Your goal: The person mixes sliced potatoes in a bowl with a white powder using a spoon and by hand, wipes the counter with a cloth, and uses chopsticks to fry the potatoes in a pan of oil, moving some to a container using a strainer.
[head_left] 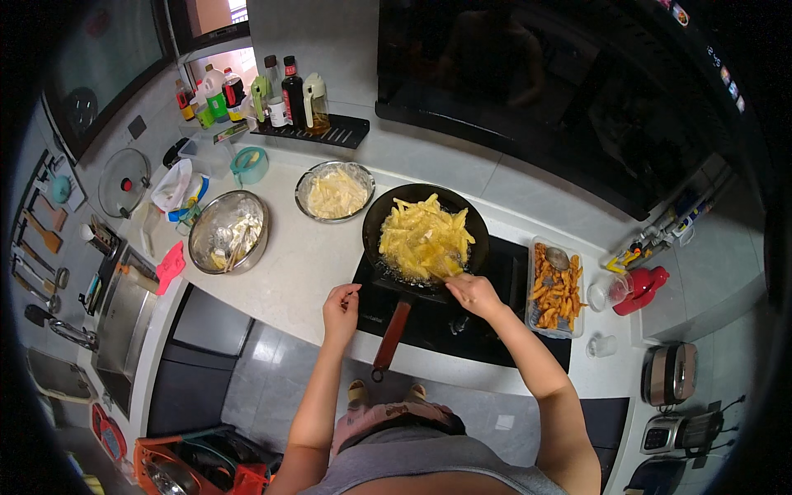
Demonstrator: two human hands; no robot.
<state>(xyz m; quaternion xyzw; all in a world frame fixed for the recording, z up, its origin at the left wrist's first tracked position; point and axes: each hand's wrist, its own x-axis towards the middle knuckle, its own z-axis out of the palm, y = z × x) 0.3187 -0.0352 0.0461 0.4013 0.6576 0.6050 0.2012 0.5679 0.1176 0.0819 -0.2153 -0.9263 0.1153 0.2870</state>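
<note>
A dark wok [372, 216] on the stove holds pale yellow battered strips [421, 238] bubbling in oil. My right hand [475, 296] is at the wok's near right rim, closed around a blurred cooking utensil [442, 263]; its end reaches into the strips and its exact kind is unclear. Left of the wok's red-brown handle [394, 337], my left hand [342, 308] hovers by the cooktop's edge, fingers curled and nothing visible in them. To the right, browned fried strips [554, 291] fill a clear plastic container [580, 322], with a metal ladle or strainer [557, 258] on top.
A bowl of pale strips [336, 192] stands behind left. Further left is a metal mixing bowl [263, 247] with floury remains and chopsticks. Bottles [292, 93] line the back shelf. A dark range hood [526, 111] overhangs the stove. Clear cups [601, 346] stand far right.
</note>
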